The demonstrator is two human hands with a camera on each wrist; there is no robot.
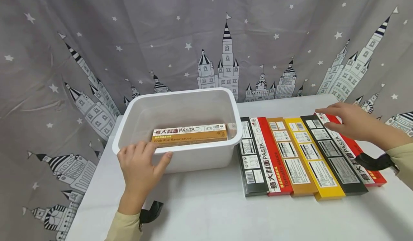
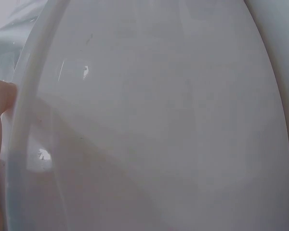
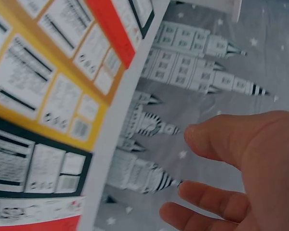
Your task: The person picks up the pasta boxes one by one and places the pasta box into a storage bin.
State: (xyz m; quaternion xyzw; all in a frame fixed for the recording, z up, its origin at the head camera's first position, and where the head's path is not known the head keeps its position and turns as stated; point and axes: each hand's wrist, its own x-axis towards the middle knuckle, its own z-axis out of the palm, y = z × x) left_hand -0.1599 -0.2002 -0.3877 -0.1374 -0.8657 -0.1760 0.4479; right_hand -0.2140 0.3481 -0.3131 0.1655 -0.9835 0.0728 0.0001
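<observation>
My left hand (image 1: 138,167) holds the front rim of a white plastic bin (image 1: 200,158), with its fingers over the edge. In the left wrist view its thumb (image 2: 2,98) lies at the rim beside the bin's wall (image 2: 159,120). Inside the bin is a brown and white pasta box (image 1: 190,135) lettered Crab Roe flavor sauce. Over the far end of the rightmost red pasta box (image 1: 375,176) hovers my right hand (image 1: 350,121), thumb and fingers apart and holding nothing. In the right wrist view the same hand (image 3: 250,163) appears with a gap between thumb and fingers.
Several pasta boxes lie side by side right of the bin: black (image 1: 253,162), red and white tomato sauce (image 1: 274,158), brown (image 1: 292,158), yellow (image 1: 314,158) and another black one (image 1: 335,158). A grey castle-print curtain (image 1: 180,36) hangs behind the white table (image 1: 209,205).
</observation>
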